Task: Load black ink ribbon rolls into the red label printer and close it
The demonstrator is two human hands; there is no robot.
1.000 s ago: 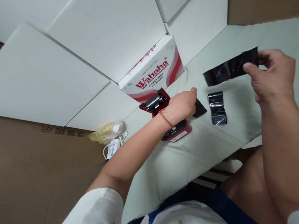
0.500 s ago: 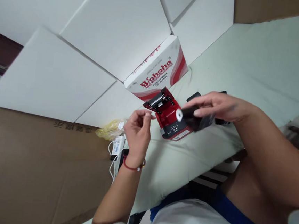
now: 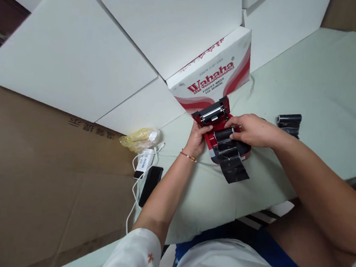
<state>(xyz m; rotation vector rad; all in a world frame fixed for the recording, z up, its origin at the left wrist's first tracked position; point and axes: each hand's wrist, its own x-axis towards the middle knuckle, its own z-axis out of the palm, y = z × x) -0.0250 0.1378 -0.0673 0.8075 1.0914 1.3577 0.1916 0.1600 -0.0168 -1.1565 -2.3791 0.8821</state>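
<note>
Large flat white panels (image 3: 110,53) formed a wall along the back, with a sheet of brown cardboard (image 3: 33,179) at the left and a table covered in pale green cloth (image 3: 320,104) in front. A white and red printed carton marked "Wahaha" (image 3: 212,74) stood against the panels. Just before it sat a small red and black plastic device (image 3: 210,141), its hinged lid raised.

The left hand (image 3: 197,138) was at the device's left side, thumb on the edge near the lid; its fingers were mostly hidden, so how far they had closed could not be told. The right hand (image 3: 247,129) had its thumb and fingers drawn together around the right end of a glossy black film roll (image 3: 224,134), which lay in the device's red bay, its loose strip trailing past the near edge.

Near the left forearm lay a black phone-like slab (image 3: 151,186), a crumpled clear and yellow plastic bag (image 3: 140,139) and a small white box with blue lettering (image 3: 145,159). A second black roll (image 3: 289,119) rested beyond the right wrist. Thinnest were a white cable (image 3: 127,221) and a red cord bracelet (image 3: 188,155) on the left wrist.
</note>
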